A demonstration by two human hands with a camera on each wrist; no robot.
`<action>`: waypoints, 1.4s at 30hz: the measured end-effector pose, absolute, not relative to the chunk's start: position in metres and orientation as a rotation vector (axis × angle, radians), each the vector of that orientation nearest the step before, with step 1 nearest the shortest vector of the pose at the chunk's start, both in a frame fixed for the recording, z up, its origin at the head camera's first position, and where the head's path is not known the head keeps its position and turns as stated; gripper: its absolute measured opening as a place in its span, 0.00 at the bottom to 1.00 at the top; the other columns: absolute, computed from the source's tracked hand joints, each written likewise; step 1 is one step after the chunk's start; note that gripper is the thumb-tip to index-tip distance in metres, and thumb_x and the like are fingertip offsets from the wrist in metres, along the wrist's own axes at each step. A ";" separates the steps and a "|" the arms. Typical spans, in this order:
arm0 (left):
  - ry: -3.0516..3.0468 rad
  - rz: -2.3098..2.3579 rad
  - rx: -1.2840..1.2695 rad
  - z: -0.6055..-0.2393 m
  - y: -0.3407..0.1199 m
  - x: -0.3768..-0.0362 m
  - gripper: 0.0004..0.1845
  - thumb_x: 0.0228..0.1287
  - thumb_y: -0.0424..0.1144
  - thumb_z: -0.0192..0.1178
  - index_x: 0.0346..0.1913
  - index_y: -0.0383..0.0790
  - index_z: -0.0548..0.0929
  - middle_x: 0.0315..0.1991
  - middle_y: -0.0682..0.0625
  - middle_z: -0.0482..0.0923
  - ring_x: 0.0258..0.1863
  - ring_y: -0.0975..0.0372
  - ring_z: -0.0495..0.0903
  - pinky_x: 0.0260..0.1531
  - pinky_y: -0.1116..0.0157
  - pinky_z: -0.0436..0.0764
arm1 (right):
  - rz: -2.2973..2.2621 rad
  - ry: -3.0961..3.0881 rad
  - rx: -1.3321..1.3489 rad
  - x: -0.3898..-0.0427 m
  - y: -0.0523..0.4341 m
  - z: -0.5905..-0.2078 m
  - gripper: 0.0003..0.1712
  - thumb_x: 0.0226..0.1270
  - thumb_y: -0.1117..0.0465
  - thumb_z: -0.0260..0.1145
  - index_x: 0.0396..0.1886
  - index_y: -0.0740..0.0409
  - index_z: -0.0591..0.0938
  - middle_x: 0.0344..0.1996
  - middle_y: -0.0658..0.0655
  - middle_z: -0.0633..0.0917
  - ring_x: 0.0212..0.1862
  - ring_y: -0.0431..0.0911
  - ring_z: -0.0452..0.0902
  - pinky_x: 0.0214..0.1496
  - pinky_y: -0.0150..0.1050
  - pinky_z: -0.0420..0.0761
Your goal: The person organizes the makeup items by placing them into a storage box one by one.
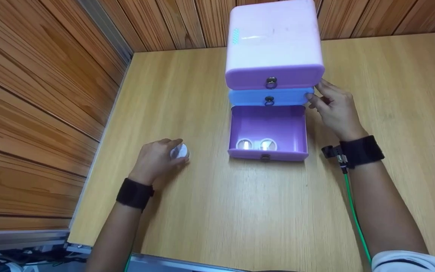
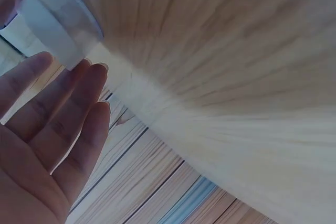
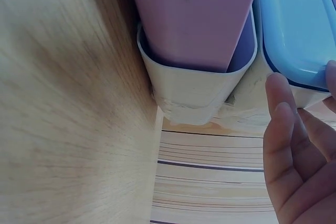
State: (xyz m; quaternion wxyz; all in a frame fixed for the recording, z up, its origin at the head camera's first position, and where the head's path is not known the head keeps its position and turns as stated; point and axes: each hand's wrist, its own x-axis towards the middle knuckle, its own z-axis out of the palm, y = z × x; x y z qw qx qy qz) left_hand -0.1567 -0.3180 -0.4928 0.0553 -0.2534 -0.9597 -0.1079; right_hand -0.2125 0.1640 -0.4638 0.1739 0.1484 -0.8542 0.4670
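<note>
My left hand (image 1: pixel 157 156) holds a small round translucent container (image 1: pixel 180 151) at the table, thumb on one side and fingers on the other. In the left wrist view the container (image 2: pixel 63 22) shows a clear wall and a white band, with several fingers spread beside it. My right hand (image 1: pixel 334 107) is at the right side of a drawer unit (image 1: pixel 274 45); its thumb touches the edge of the blue drawer (image 1: pixel 247 97), and its other fingers lie along the casing, relaxed. Below, the purple bottom drawer (image 1: pixel 268 124) is pulled out.
Inside the open drawer, two round clear pieces (image 1: pixel 267 144) lie near its front wall. The unit stands against the wood-panelled back wall (image 1: pixel 179 22). A green cable (image 1: pixel 353 211) runs from the right wrist strap along the forearm. Wood panels (image 1: pixel 40 113) border the table's left edge.
</note>
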 end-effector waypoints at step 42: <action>-2.667 -0.439 -1.291 -0.423 -0.153 -0.183 0.31 0.64 0.63 0.58 0.55 0.39 0.84 0.44 0.47 0.85 0.33 0.62 0.82 0.28 0.70 0.80 | 1.299 -2.463 0.385 -0.211 0.164 -0.464 0.28 0.71 0.56 0.63 0.68 0.35 0.69 0.67 0.44 0.70 0.28 0.41 0.81 0.31 0.26 0.80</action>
